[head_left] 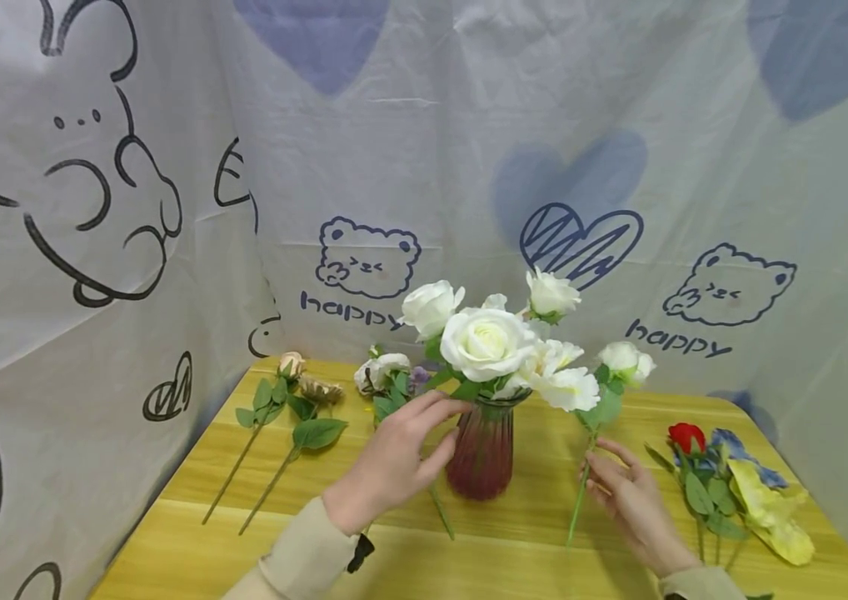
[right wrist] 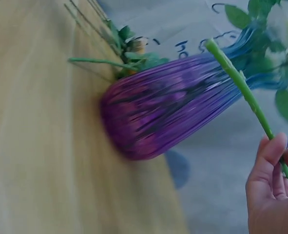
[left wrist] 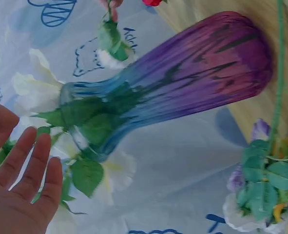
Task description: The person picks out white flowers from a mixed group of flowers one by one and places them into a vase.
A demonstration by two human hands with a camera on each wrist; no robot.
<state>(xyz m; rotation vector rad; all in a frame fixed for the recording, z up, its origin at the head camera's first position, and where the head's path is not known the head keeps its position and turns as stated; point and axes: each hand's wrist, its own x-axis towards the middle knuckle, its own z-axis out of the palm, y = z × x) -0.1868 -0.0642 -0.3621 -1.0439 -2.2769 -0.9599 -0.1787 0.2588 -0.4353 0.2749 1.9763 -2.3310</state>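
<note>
A ribbed glass vase (head_left: 480, 458), bluish at the neck and purple-red below, stands upright and holds several white flowers (head_left: 487, 343). Beside its mouth is my left hand (head_left: 394, 458), fingers extended and apart near the leaves; whether they touch the vase I cannot tell. To the right of the vase, my right hand (head_left: 636, 504) pinches the green stem of a white rose (head_left: 625, 364) between thumb and fingers. That rose is upright, its bloom above the hand. In the right wrist view, the stem's (right wrist: 241, 85) cut end points toward the vase.
On the left of the wooden table (head_left: 192, 550) lie a peach rose (head_left: 291, 364) and a brownish flower (head_left: 321, 389). White and purple flowers (head_left: 388, 372) lie behind my left hand. A red rose (head_left: 686, 437), blue petals (head_left: 739, 454) and a yellow flower (head_left: 772, 508) lie right. Printed curtains surround the table.
</note>
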